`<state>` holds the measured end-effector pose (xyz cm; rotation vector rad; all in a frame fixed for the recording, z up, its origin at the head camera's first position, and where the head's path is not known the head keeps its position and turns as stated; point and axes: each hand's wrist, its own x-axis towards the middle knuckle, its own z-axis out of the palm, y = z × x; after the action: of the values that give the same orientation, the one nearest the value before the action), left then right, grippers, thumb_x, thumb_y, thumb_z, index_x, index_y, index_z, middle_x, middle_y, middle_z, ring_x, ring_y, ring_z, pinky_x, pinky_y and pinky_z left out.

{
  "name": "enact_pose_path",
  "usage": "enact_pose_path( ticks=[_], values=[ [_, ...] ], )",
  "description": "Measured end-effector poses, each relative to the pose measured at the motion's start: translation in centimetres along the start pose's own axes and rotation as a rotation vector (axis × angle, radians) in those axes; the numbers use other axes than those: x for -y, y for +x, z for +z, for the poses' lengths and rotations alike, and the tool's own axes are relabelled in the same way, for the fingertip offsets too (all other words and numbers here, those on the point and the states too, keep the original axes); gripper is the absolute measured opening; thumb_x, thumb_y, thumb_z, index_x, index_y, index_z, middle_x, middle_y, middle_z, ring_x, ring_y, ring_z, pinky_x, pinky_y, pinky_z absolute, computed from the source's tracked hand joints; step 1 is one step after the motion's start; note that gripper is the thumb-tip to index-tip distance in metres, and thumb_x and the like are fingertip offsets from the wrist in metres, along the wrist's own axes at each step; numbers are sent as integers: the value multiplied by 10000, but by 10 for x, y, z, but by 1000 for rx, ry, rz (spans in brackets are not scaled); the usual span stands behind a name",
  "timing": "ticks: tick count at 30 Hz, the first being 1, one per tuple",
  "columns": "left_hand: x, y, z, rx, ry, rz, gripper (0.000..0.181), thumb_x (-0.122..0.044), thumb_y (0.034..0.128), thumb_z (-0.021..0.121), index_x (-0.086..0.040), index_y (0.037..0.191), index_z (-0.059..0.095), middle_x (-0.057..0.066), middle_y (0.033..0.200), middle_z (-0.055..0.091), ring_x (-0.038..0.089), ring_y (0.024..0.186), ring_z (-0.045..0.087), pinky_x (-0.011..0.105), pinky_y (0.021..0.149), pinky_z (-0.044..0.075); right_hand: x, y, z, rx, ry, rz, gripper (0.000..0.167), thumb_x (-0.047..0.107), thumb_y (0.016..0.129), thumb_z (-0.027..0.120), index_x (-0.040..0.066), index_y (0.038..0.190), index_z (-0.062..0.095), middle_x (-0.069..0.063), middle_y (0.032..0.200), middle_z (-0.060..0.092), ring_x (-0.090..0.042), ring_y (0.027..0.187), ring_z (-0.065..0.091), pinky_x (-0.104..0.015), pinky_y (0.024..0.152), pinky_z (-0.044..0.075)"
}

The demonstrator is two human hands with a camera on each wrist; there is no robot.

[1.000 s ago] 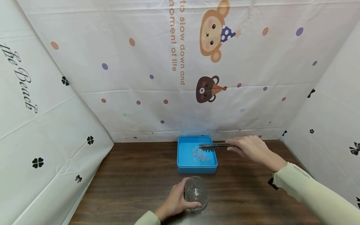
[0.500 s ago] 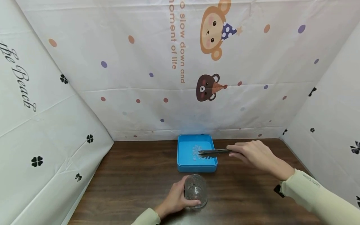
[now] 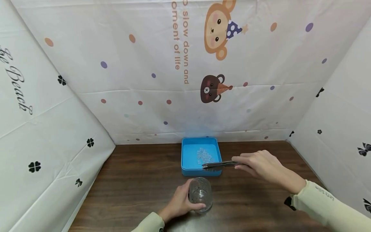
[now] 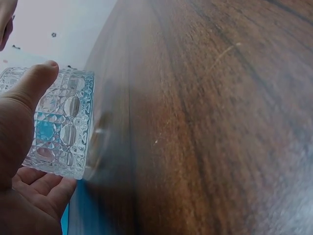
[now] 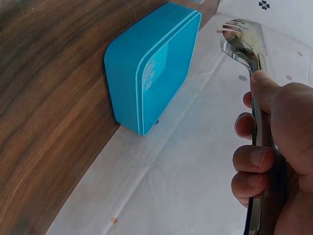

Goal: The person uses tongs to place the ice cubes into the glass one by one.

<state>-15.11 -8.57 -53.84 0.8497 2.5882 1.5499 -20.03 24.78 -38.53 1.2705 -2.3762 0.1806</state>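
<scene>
The left hand (image 3: 179, 202) grips a glass (image 3: 201, 192); beyond, a box (image 3: 188, 155) holds clear bits (image 3: 204, 155). The right hand (image 3: 263, 167) grips tongs (image 3: 221, 164) by the box's near edge.

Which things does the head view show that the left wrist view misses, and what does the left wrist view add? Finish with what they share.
Only the head view shows the tongs held in the right hand, the clear pieces and the printed animal faces.

Only the left wrist view shows clearly the oval facets on the side of the glass, with blue visible through it.

Both show the left hand holding the glass, the wooden table, the white cloth and the blue box, just a strip in the left wrist view.
</scene>
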Motion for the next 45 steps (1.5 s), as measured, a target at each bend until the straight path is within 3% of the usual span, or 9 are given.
enact_pose_path(
  ticks=[17,26,37,45],
  values=[
    [-1,3,-1,10,13,-34,799,-403,788,902,-147,1433,507,30,1272,670,127,1068,669,307,853,569,14,2,9,9,42,-36,235,253,894,801,222,1123,760,167,862,673,106,480,305,-116,433,199],
    [-1,3,-1,22,26,-52,800,-420,792,895,-159,1437,500,30,1262,673,122,1061,667,314,871,562,17,3,15,17,43,-57,217,274,920,778,195,1122,777,84,908,736,74,480,403,-118,429,227],
    [0,2,-1,25,22,-54,816,-435,794,890,-164,1452,490,33,1274,670,127,1073,668,317,874,563,20,3,18,44,37,-56,207,288,916,780,238,1114,751,168,852,655,92,476,294,-127,426,184],
    [1,1,-1,27,21,-58,814,-420,796,893,-161,1453,487,19,1270,666,115,1068,666,313,871,565,22,2,16,54,42,-55,224,298,939,758,206,1144,757,127,878,685,92,478,318,-132,428,206]
  ],
)
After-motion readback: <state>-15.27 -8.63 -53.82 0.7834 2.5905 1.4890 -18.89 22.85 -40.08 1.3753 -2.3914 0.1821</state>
